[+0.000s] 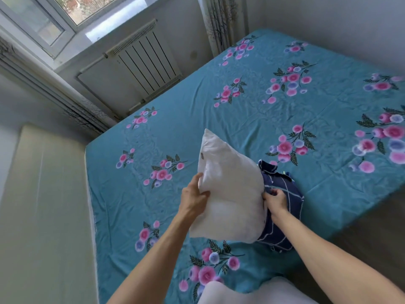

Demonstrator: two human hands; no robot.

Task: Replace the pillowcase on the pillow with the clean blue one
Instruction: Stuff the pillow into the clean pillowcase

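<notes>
A bare white pillow (228,189) is held up above the bed. My left hand (194,197) grips its left edge, thumb on the front. A dark navy pillowcase with light grid lines (282,218) covers the pillow's right end and bunches there. My right hand (275,200) clutches that navy fabric at the pillow's right side. Most of the pillow is outside the case.
The bed (175,119) wears a teal sheet with pink and purple flower prints. A radiator (140,60) stands under the window at the back left. A beige headboard (43,205) runs along the left. Curtains (221,23) hang in the far corner. Something white (252,290) lies at the bottom edge.
</notes>
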